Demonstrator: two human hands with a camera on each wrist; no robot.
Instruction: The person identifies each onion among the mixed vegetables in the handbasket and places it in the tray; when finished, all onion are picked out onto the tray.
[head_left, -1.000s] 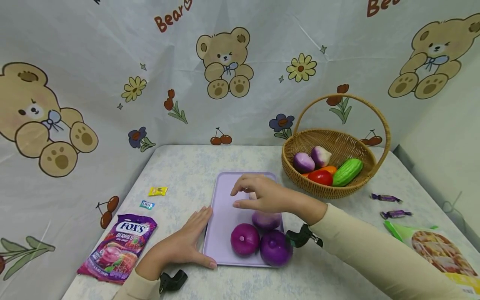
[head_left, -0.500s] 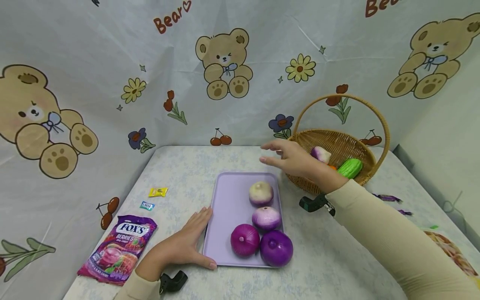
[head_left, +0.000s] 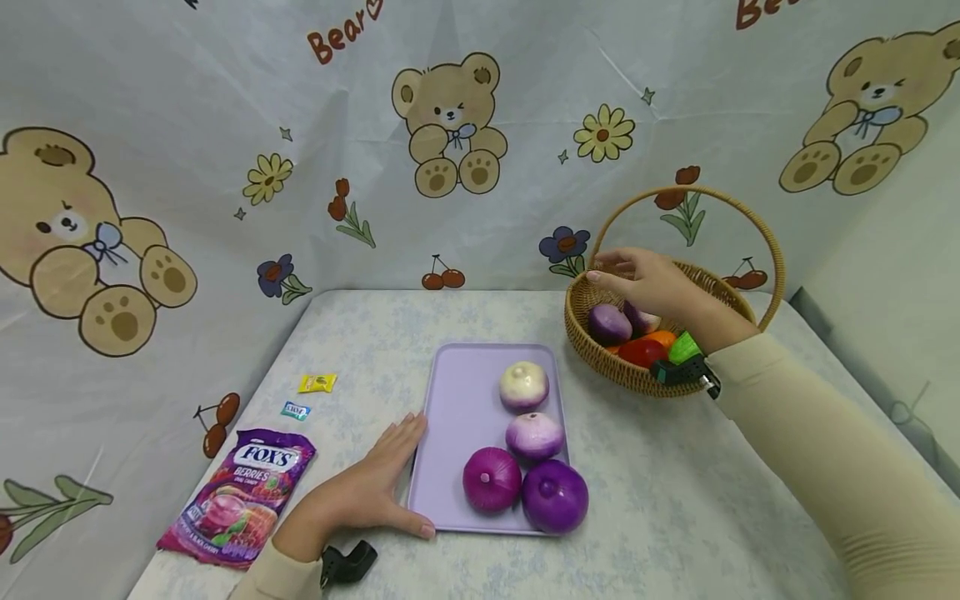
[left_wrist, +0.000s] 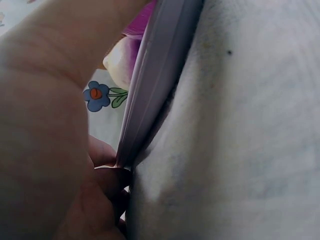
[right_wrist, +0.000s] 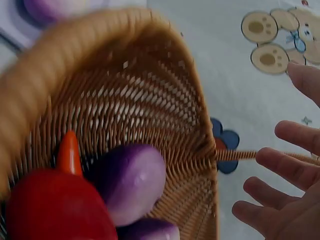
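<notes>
My left hand point(head_left: 369, 490) lies along the left side of a lilac tray point(head_left: 457, 400), fingers extended and thumb at the near corner. In the left wrist view, the fingertips touch the tray's edge point(left_wrist: 150, 90). On the tray's right half are two purple onions point(head_left: 491, 480) and two white-and-purple turnips point(head_left: 524, 386). My right hand point(head_left: 648, 283) hovers over a wicker basket point(head_left: 633, 382), holding nothing, its fingers loosely spread. Inside the basket are two purple-and-white turnips point(right_wrist: 132, 185), a red tomato-like vegetable point(right_wrist: 57, 210), a carrot point(right_wrist: 70, 155) and a cucumber point(head_left: 684, 347), partly hidden by my wrist.
A Fox's candy bag point(head_left: 240, 500) lies at the left, with a yellow candy point(head_left: 317, 383) and a blue candy point(head_left: 296, 411) behind it. The basket's tall handle point(head_left: 765, 242) arches over its opening. A bear-print cloth point(head_left: 450, 233) hangs behind the table.
My right hand has moved from above the tray, back and to the right, to over the basket. My left hand has stayed at the tray's edge.
</notes>
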